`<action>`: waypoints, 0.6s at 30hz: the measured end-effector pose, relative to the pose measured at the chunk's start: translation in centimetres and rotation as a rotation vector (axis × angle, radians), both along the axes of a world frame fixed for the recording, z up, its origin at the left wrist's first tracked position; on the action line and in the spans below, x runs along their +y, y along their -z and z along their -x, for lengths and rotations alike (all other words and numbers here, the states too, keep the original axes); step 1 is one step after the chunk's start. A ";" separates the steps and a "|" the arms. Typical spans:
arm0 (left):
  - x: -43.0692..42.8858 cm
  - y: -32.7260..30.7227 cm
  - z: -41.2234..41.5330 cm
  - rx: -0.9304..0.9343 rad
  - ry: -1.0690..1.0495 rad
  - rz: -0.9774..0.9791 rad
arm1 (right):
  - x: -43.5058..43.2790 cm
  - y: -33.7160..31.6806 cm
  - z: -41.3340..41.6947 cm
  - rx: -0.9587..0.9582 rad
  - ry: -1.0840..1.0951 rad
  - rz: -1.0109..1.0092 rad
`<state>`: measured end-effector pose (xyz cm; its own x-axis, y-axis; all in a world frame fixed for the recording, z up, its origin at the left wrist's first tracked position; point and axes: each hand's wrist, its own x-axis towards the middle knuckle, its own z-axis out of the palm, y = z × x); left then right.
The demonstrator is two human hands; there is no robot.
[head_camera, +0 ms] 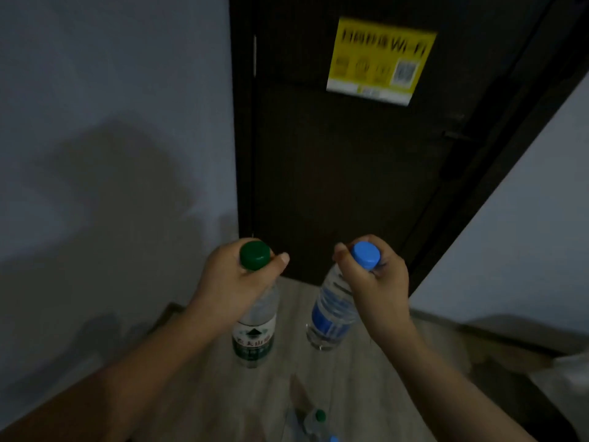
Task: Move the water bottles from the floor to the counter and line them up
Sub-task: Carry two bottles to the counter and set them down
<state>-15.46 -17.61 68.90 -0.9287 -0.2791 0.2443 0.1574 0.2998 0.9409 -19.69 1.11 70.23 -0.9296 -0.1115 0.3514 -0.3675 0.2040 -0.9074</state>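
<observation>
A: What was each hand doing at that moment?

B: The left hand (237, 275) was wrapped around the neck of the green-capped bottle (255, 317), fingers closed just below the cap. The right hand (376, 275) was clamped the same way on the blue-capped bottle (331, 314). Both bottles hung below the fists, clear of the floor (398, 362), the blue one tilted with its base swinging inward toward the other hand.

A: So which step was that?

B: I'd judge it the carry: two bottles lifted and not yet set down. No counter showed anywhere; ahead of the hands there was only a dark door (344, 173) with a yellow sign (381, 60), and pale wall to either side.

A: Anything left to fetch?

B: Yes. Below and nearer the body than the hands, more bottles on the floor (315, 422) were partly visible at the bottom edge, a green cap and a sliver of blue. How many, I couldn't tell.

A: What did the next move call for?

B: Probably turning toward the counter, keeping both neck grips firm, then standing each bottle upright side by side before releasing, and coming back for the rest.
</observation>
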 end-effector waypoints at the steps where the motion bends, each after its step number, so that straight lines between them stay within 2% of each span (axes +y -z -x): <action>1: -0.2 -3.6 -0.2 0.023 -0.005 0.034 | -0.1 -3.5 -0.3 0.018 -0.011 0.008; 6: -1.2 -19.8 -1.8 0.137 -0.026 0.153 | -0.2 -19.6 -2.5 0.150 -0.056 0.062; 10: -1.4 -30.0 -3.9 0.251 -0.011 0.069 | 0.5 -29.5 -4.8 0.218 -0.077 0.097; 14: -1.4 -37.5 -5.9 0.304 0.014 0.046 | 1.1 -36.7 -6.5 0.306 -0.112 0.123; 18: -0.4 -42.1 -8.1 0.318 0.086 0.027 | 2.1 -41.1 -8.1 0.362 -0.182 0.133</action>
